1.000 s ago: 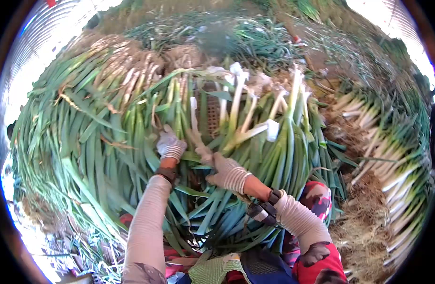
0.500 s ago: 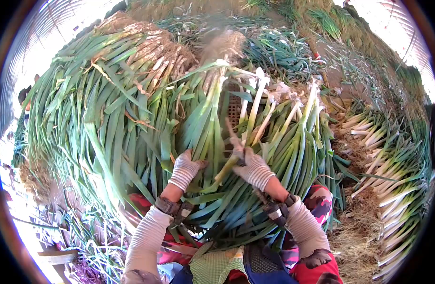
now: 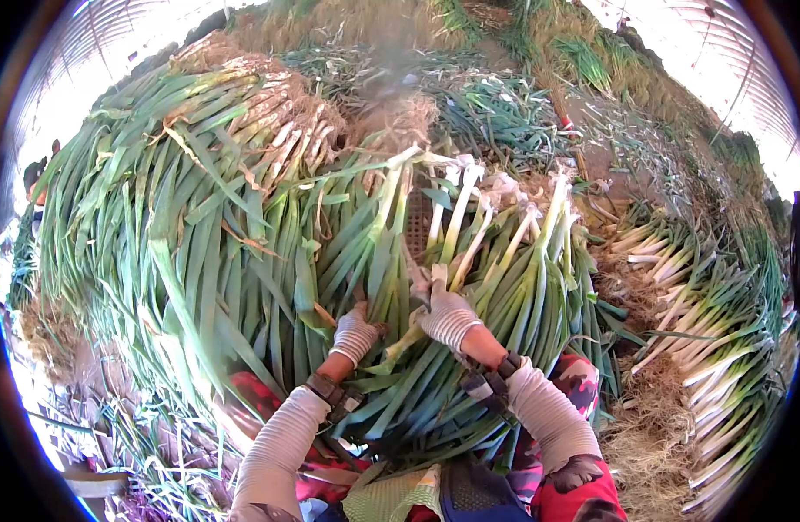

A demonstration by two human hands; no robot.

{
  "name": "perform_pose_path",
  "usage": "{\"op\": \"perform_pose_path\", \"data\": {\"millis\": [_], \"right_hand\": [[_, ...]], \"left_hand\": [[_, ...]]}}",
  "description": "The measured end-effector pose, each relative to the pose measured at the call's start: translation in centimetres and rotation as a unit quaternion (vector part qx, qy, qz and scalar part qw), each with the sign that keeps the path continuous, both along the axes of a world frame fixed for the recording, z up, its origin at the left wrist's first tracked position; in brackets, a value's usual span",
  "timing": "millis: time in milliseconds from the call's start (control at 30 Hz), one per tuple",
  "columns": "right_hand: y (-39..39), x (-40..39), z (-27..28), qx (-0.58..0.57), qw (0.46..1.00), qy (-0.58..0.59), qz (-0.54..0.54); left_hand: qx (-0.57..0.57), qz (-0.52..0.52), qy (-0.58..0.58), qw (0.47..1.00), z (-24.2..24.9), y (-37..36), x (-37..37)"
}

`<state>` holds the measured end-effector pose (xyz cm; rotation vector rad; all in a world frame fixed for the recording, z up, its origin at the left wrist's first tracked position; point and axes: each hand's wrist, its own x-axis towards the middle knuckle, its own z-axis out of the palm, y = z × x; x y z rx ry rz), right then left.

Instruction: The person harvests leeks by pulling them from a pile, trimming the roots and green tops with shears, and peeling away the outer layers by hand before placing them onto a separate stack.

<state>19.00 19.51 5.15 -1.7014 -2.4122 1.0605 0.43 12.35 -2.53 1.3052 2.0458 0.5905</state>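
Observation:
My left hand (image 3: 357, 333), in a pale ribbed glove, is closed on green leek leaves (image 3: 384, 283) in the middle of the heap. To its right, my right hand (image 3: 448, 315) is closed round a narrow greyish-brown, blade-like thing (image 3: 414, 268) that points up and away; blur hides its exact kind. Under and before both hands lie several leeks (image 3: 456, 222) with white stems up and long leaves draped towards my lap. Between the stems, a perforated brown surface (image 3: 415, 217) shows.
A large pile of unpeeled leeks (image 3: 169, 200) with dirty roots fills the left. Cleaned leeks (image 3: 722, 374) lie in a row on the right, beside dry root litter (image 3: 652, 426). Leaf scraps (image 3: 504, 113) cover the ground beyond. My camouflage-patterned knees are under the leaves.
The view has shifted slightly. My left hand has closed in on the leaves, its fingers now partly hidden among them. My right hand stays beside it with the narrow thing.

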Motion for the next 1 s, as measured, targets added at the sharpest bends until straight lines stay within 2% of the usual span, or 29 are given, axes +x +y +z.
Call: {"op": "perform_pose_path", "data": {"millis": [67,167,200,267,300,333,367,400,467,533,600,700,733,767,800,867,933,1000], "right_hand": [[1.5,-0.7,-1.7,-0.007,1.0,-0.005,0.01],[4.8,-2.1,-2.5,0.005,1.0,-0.024,-0.005],[5.9,-2.2,-2.9,0.04,0.999,0.023,-0.026],[8.2,-2.0,-4.9,0.073,0.995,0.062,-0.029],[8.2,-2.0,-3.3,0.017,0.999,0.032,-0.01],[8.4,-1.9,-3.5,0.004,1.0,0.03,0.005],[8.3,-1.5,-4.0,-0.009,0.999,0.027,0.019],[8.4,-1.1,-4.2,-0.022,0.999,0.024,0.035],[8.5,0.5,-1.8,-0.045,0.989,0.125,-0.06],[9.2,0.7,-4.4,-0.032,0.995,0.09,-0.001],[7.9,0.2,-5.2,-0.04,0.99,0.112,0.07],[7.4,-0.1,-4.1,-0.043,0.994,0.095,0.034],[7.3,0.0,-4.2,-0.042,0.994,0.094,0.021],[6.8,0.1,-4.5,-0.063,0.987,0.137,0.053],[6.3,-0.3,-4.1,-0.056,0.989,0.098,0.098],[4.7,-0.3,-3.6,-0.034,0.993,0.11,0.031],[4.5,0.3,-3.5,-0.014,0.993,0.114,-0.005],[3.9,1.0,-3.1,0.011,0.992,0.122,-0.028]], "left_hand": [[-0.056,0.007,0.054,0.997,-0.5,1.1,0.3],[-0.151,-0.095,0.13,0.975,-3.1,3.7,-1.0],[-0.145,-0.096,0.149,0.974,-2.0,4.5,-1.2],[-0.134,-0.1,0.189,0.968,3.5,6.6,-1.4],[-0.046,-0.068,0.222,0.972,5.2,7.8,-1.3],[0.04,-0.047,0.237,0.97,4.6,9.4,-1.8],[0.089,-0.029,0.315,0.944,3.9,11.3,-2.1],[0.065,-0.046,0.346,0.935,3.4,13.3,-2.5],[-0.036,-0.033,0.368,0.928,2.3,16.5,-2.2],[-0.055,-0.024,0.388,0.92,1.8,17.8,-1.2],[-0.071,-0.027,0.399,0.914,1.4,17.9,-0.8],[-0.088,-0.02,0.407,0.909,2.1,17.5,-1.4],[-0.1,-0.007,0.354,0.93,2.3,17.3,-1.6],[-0.11,0.005,0.299,0.948,2.3,17.3,-2.0],[-0.119,0.018,0.243,0.963,1.9,17.4,-2.2],[-0.071,-0.007,0.194,0.978,-2.0,16.4,-2.1],[-0.048,-0.017,0.149,0.988,-2.8,14.9,-0.8],[-0.021,-0.03,-0.059,0.998,-3.5,14.2,-0.6]]}}
